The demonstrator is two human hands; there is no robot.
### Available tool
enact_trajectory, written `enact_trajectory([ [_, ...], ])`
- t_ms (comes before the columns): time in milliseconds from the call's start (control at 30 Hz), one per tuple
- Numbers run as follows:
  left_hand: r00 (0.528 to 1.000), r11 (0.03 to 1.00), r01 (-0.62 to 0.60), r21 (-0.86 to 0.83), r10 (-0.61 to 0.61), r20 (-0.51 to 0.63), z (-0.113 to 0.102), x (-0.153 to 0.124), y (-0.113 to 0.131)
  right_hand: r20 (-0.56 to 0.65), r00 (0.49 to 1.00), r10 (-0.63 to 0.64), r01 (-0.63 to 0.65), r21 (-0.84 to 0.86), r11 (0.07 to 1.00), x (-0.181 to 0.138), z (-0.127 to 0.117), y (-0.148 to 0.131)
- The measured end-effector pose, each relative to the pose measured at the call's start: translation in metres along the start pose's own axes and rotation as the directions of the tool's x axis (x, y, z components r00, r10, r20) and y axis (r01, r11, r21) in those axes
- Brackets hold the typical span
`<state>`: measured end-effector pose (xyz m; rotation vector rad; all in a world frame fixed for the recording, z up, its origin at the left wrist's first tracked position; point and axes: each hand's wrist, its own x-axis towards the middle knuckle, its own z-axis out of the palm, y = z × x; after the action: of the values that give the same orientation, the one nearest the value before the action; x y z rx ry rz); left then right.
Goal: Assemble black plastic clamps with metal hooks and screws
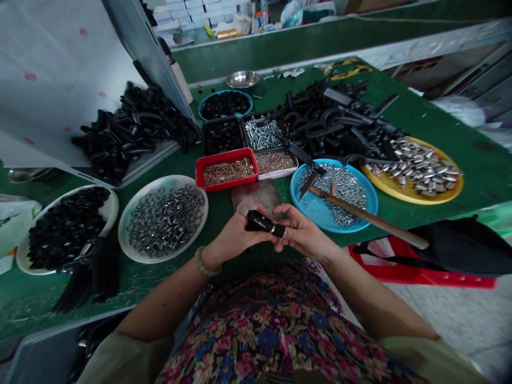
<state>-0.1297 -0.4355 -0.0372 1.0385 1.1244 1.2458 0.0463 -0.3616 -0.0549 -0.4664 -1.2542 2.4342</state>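
Nearest, at centre frame, your left hand [232, 237] is wrapped around a black part [259, 222], and your right hand [306, 234], thumb and fingers curled, grips its narrow end. Beyond lies a metal plate [264, 193]; right of it, a hammer [368, 215] rests across a blue tray [315, 212]. Farther, upper right, black pieces [328, 120] are heaped.

Green table [432, 125] with loaded plates [314, 210]

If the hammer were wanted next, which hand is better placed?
Likely the right hand: it is nearer the hammer, which lies across the blue plate on that side. The left hand is farther and grips the black part, whose end the right hand also touches.
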Motion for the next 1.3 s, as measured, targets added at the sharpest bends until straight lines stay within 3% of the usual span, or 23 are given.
enact_trajectory([
  [200, 0.994, 0.984, -0.028, -0.175, 0.008, -0.112, 0.003, -0.001, -0.020, -0.034, 0.999, -0.026, 0.025, -0.019, 1.000, 0.004, 0.006, 0.005],
  [367, 0.983, 0.990, -0.052, -0.134, 0.027, -0.183, 0.000, -0.002, -0.026, -0.102, 0.995, 0.012, -0.011, 0.014, 1.000, 0.012, 0.015, 0.008],
  [467, 0.986, 0.991, -0.031, -0.128, 0.010, -0.164, -0.003, -0.004, -0.023, -0.134, 0.991, -0.007, -0.001, -0.055, 0.999, 0.014, 0.021, 0.010],
  [567, 0.995, 0.998, -0.002, -0.055, -0.003, -0.096, -0.009, -0.006, -0.015, -0.151, 0.988, -0.043, 0.019, -0.154, 0.988, 0.016, 0.024, 0.009],
  [667, 0.998, 0.985, -0.021, 0.173, 0.030, -0.049, -0.025, -0.004, -0.005, -0.074, 0.997, -0.032, 0.002, -0.376, 0.926, 0.029, 0.016, -0.007],
  [733, 0.995, 0.922, -0.073, 0.380, 0.091, -0.031, -0.038, 0.003, 0.000, -0.003, 0.998, -0.067, 0.048, -0.655, 0.754, 0.055, 0.004, -0.027],
  [767, 0.992, 0.867, -0.106, 0.488, 0.124, -0.004, -0.044, 0.008, 0.000, 0.033, 0.994, -0.107, 0.091, -0.798, 0.596, 0.074, -0.002, -0.038],
  [833, 0.984, 0.699, -0.173, 0.694, 0.147, 0.097, -0.051, 0.023, -0.004, 0.069, 0.960, -0.273, 0.112, -0.983, 0.143, 0.121, -0.014, -0.056],
  [867, 0.978, 0.593, -0.208, 0.778, 0.122, 0.168, -0.052, 0.032, -0.009, 0.120, 0.959, -0.257, 0.098, -0.990, -0.097, 0.146, -0.018, -0.061],
  [900, 0.968, 0.482, -0.245, 0.841, 0.083, 0.235, -0.051, 0.040, -0.015, 0.149, 0.976, -0.159, 0.094, -0.946, -0.311, 0.170, -0.020, -0.064],
  [933, 0.957, 0.376, -0.282, 0.883, 0.045, 0.286, -0.050, 0.048, -0.022, 0.151, 0.986, -0.070, 0.103, -0.884, -0.455, 0.192, -0.022, -0.064],
  [1000, 0.939, 0.217, -0.337, 0.916, 0.012, 0.342, -0.047, 0.058, -0.036, 0.140, 0.989, 0.040, 0.138, -0.812, -0.567, 0.223, -0.022, -0.059],
  [1067, 0.935, 0.138, -0.356, 0.924, 0.052, 0.352, -0.046, 0.059, -0.047, 0.147, 0.986, 0.077, 0.164, -0.797, -0.581, 0.239, -0.022, -0.053],
  [1167, 0.939, 0.133, -0.331, 0.934, 0.146, 0.312, -0.049, 0.046, -0.053, 0.163, 0.982, 0.094, 0.186, -0.783, -0.593, 0.241, -0.024, -0.050],
  [1300, 0.965, 0.220, -0.208, 0.953, 0.207, 0.162, -0.046, 0.031, -0.050, 0.151, 0.988, 0.040, 0.146, -0.799, -0.583, 0.232, -0.027, -0.055],
])
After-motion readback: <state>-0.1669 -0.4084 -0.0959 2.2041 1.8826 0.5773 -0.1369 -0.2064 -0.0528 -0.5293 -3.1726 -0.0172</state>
